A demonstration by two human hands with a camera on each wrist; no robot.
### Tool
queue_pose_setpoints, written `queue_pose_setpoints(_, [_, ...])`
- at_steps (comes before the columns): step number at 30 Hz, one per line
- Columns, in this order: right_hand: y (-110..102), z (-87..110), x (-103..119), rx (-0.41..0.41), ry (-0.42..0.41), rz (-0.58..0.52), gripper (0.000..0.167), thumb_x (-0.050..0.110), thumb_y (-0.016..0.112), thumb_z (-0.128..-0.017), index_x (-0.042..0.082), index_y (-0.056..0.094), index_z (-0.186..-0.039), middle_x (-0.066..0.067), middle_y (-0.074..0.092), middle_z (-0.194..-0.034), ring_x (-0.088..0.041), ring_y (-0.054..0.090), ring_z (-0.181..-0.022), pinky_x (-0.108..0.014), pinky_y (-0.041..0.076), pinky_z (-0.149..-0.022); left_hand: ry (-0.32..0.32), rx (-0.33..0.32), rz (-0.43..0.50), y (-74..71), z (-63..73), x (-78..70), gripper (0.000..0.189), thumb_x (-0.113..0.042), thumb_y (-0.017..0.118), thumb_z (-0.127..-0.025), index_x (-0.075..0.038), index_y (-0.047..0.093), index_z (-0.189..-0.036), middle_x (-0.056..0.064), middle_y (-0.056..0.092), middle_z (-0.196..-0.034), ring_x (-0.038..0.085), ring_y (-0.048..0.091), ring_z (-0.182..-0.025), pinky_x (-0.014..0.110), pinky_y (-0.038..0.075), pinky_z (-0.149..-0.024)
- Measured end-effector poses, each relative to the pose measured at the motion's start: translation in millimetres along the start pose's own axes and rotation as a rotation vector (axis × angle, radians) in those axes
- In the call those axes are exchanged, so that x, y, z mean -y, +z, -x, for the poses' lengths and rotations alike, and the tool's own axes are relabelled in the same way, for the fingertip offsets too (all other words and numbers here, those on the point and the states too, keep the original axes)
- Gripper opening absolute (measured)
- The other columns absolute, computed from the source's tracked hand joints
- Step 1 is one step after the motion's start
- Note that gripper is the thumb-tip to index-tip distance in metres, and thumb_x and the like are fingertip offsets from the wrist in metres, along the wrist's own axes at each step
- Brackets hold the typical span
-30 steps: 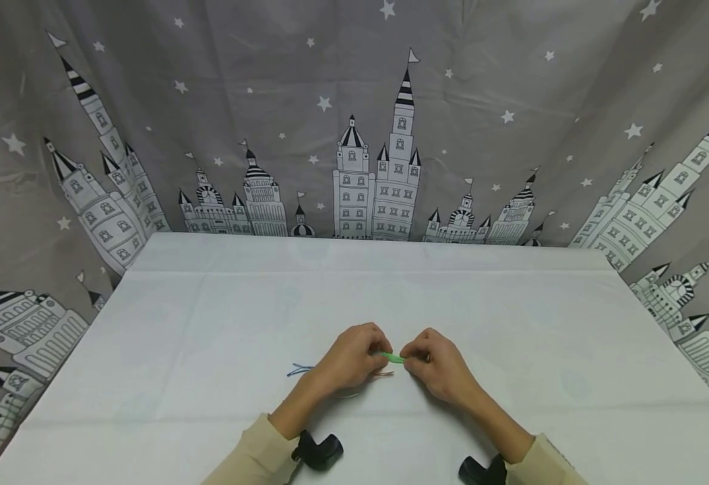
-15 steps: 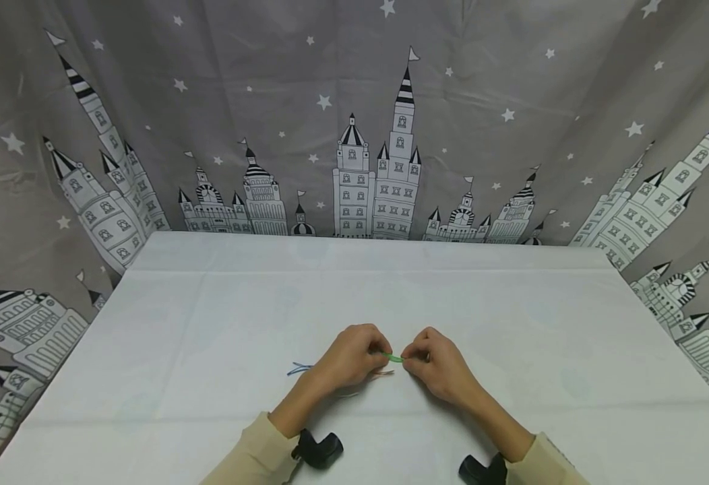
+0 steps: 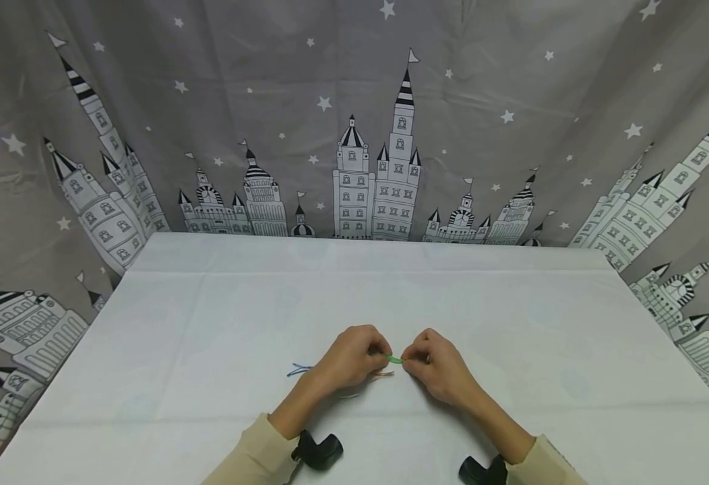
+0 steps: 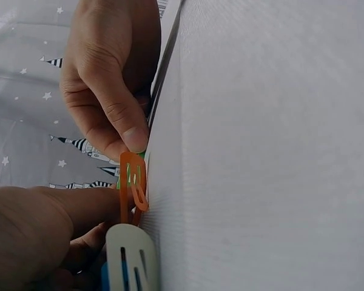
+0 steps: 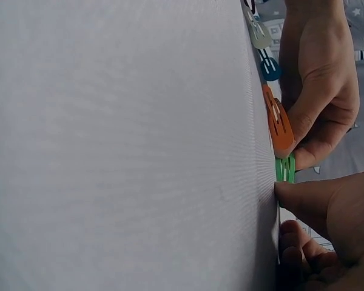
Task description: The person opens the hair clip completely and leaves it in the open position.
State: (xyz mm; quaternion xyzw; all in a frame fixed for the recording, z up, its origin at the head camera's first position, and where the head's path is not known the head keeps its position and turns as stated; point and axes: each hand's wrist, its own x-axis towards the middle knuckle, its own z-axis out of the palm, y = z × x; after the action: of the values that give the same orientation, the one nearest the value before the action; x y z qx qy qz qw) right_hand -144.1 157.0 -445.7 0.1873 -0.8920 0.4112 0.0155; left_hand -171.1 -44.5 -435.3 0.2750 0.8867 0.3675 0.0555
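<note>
Between the two hands, just over the white table, is a green snap hair clip (image 3: 394,359). My left hand (image 3: 350,357) pinches its left end with thumb and fingers. At the other end, my right hand (image 3: 441,362) pinches it between thumb and forefinger. The right wrist view shows slots in the green clip's face. Close by the left hand lie an orange snap hair clip (image 5: 282,130), a blue one (image 5: 269,68) and a cream one (image 5: 262,36). In the head view the left hand hides much of these.
The white table (image 3: 209,323) spreads out around the hands. A grey curtain (image 3: 239,101) printed with castles and stars hangs behind and beside it. Black wrist cameras sit at both beige sleeves (image 3: 257,448), low over the tabletop.
The green hair clip has turned slightly between the fingers and shows narrower than a second ago. Both hands have stayed nearly in place, and the other clips lie as before.
</note>
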Motion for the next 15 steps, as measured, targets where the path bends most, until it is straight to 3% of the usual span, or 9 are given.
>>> queue_pose_setpoints(15, [-1.3,0.4,2.9,0.007,0.052,-0.037,0.010,0.003,0.072,-0.087,0.012,0.074,-0.084,0.005,0.053,-0.085,-0.011,0.048,-0.074,-0.027,0.041,-0.068,-0.025,0.042,-0.026,-3.2,-1.5,-4.8,0.004,-0.007,0.073,-0.086,-0.008,0.075,-0.090,-0.004,0.063,-0.085,0.010,0.057,-0.079,0.028,0.047,-0.074])
